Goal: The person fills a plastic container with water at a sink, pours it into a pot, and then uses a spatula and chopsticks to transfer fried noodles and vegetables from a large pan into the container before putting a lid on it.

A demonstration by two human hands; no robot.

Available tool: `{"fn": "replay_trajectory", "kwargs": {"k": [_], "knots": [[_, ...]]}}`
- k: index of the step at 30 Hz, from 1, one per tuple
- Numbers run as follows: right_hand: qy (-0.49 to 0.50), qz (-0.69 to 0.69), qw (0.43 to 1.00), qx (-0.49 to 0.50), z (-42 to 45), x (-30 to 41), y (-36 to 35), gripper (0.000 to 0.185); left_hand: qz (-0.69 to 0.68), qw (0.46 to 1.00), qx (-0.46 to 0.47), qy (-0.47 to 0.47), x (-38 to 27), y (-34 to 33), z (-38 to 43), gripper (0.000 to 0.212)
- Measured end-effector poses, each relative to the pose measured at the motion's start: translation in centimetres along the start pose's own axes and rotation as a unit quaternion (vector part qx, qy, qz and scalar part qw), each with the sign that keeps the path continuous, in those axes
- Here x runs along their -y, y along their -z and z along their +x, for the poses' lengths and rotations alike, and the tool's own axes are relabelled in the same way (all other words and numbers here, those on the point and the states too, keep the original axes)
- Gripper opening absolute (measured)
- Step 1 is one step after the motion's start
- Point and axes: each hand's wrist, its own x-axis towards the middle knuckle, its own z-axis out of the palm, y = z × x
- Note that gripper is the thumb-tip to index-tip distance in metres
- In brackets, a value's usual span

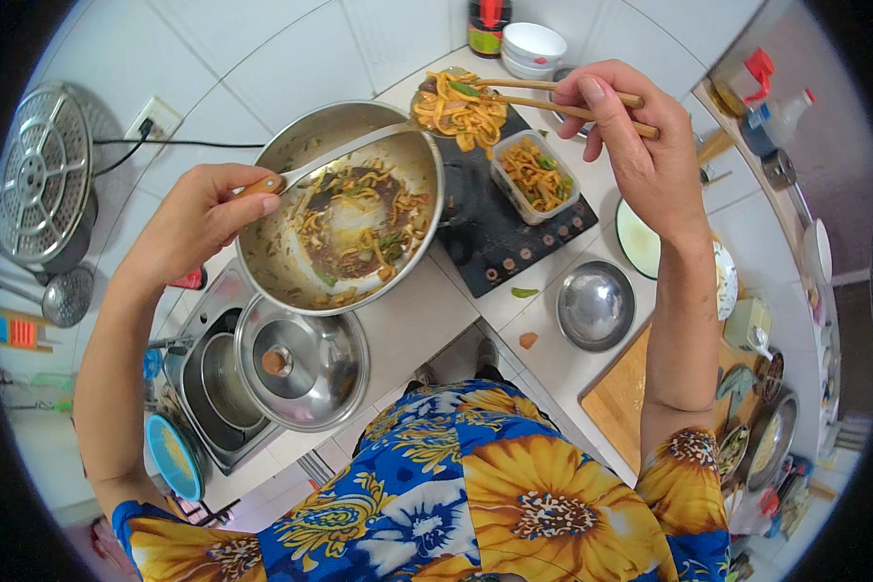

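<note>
My left hand (pixel 196 214) grips the wooden handle of a metal ladle or turner (pixel 342 151), which reaches across a large steel pan (pixel 422 240). Heaped on its far end are noodles with vegetables (pixel 462 113). From the right, my right hand (pixel 636 142) holds a pair of wooden chopsticks (pixel 553 98) with their tips against that heap. Below and right of the heap, a clear plastic container (pixel 535 216) full of noodles sits on a black induction cooktop (pixel 480 276). Inside the pan lie loose noodles and brown sauce.
A steel lid (pixel 320 364) partly covers the sink (pixel 193 389) at the left. On the right counter are an upturned steel bowl (pixel 595 305) and a wooden cutting board (pixel 618 393). White bowls (pixel 532 44) and a dark bottle (pixel 487 33) stand by the back wall.
</note>
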Motion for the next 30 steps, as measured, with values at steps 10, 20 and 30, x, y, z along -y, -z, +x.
{"fn": "replay_trajectory", "kwargs": {"k": [10, 20, 30], "knots": [[-0.147, 0.033, 0.987, -0.057, -6.5, -8.6, 5.3, 0.02, 0.099, 0.99, 0.083, -0.063, -4.3, -7.6, 9.3, 0.028], [-0.213, 0.086, 0.97, -0.084, -10.4, -12.3, 5.4, 0.021, 0.224, 0.963, 0.145, -0.049, -8.1, -8.5, 12.9, 0.03], [-0.206, 0.28, 0.896, -0.278, -15.3, -13.3, 4.1, 0.036, 0.276, 0.939, 0.2, 0.054, -12.4, -7.9, 15.6, 0.033]]}}
